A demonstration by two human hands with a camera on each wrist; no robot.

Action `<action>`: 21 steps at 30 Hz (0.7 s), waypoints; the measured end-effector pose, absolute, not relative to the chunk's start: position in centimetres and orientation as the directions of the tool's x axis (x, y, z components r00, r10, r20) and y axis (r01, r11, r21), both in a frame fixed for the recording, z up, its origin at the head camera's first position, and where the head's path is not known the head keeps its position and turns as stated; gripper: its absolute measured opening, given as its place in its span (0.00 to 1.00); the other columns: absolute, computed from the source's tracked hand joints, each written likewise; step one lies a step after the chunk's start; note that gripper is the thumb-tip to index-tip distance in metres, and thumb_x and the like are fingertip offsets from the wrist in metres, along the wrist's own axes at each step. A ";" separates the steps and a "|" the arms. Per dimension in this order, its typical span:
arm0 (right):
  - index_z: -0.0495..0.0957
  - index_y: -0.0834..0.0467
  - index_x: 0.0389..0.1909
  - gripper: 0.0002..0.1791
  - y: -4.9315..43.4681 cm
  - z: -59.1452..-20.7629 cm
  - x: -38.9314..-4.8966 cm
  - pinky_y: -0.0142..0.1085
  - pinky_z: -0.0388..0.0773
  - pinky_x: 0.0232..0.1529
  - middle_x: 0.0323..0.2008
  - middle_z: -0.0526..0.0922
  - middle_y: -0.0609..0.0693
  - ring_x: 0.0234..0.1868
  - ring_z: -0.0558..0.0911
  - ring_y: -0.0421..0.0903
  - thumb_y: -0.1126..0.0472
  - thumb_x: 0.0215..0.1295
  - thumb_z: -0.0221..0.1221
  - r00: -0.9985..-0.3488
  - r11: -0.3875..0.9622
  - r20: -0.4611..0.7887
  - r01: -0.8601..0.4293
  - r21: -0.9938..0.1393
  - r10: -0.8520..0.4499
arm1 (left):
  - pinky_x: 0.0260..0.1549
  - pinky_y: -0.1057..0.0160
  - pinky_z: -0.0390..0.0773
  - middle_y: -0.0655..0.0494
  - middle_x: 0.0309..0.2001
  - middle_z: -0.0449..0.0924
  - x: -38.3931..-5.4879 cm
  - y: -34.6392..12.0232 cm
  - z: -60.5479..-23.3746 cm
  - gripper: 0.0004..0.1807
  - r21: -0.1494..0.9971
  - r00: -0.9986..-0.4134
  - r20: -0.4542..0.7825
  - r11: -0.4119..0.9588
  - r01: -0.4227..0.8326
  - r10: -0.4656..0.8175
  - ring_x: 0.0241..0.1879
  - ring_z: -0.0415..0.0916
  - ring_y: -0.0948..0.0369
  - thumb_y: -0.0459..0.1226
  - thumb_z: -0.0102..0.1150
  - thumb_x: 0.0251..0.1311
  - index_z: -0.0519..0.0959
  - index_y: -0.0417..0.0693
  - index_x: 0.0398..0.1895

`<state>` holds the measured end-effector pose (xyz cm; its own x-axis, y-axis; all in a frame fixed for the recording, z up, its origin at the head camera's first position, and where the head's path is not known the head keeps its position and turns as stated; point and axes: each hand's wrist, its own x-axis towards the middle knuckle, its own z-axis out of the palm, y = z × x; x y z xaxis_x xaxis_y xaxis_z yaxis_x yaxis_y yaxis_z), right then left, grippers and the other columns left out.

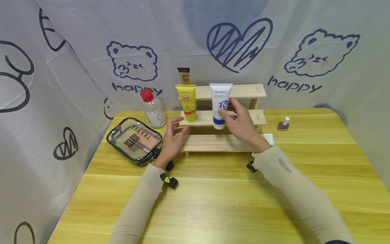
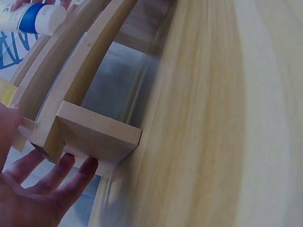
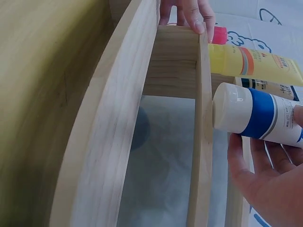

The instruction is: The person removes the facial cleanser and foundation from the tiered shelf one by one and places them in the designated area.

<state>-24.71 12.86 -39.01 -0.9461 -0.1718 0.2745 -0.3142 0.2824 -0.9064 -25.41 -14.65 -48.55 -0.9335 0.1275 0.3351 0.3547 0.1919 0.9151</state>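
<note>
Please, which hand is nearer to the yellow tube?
Left. The left hand is at the rack's left end, near the yellow tube's base; the right hand is farther right, holding the white tube.

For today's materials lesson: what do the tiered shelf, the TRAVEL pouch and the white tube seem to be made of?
Tiered shelf: pale wood, apparently unvarnished; grain lines run along its matte boards.
TRAVEL pouch: probably clear, glossy plastic with dark edging; its panel is see-through and shiny.
White tube: likely smooth plastic, given its flat-sealed end and soft sheen; exact kind unclear.
</note>
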 end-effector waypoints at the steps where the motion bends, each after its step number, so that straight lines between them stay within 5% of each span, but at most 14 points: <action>1: 0.69 0.61 0.77 0.26 13.0 -39.0 -24.5 0.51 0.85 0.69 0.68 0.80 0.62 0.70 0.80 0.58 0.58 0.85 0.58 -0.947 0.283 0.272 -0.312 -0.907 -0.172 | 0.75 0.37 0.75 0.40 0.78 0.71 -25.4 -14.6 -48.5 0.23 0.915 -0.934 0.336 0.191 0.355 0.124 0.73 0.75 0.35 0.33 0.59 0.81 0.66 0.40 0.72; 21: 0.67 0.59 0.79 0.27 16.7 -37.4 -20.6 0.56 0.80 0.74 0.71 0.78 0.60 0.74 0.78 0.59 0.57 0.86 0.57 -0.957 0.345 0.217 -0.274 -0.898 -0.195 | 0.75 0.40 0.76 0.40 0.78 0.72 -25.1 -14.3 -48.2 0.22 0.916 -0.943 0.315 0.228 0.332 0.109 0.75 0.75 0.38 0.33 0.57 0.83 0.65 0.40 0.73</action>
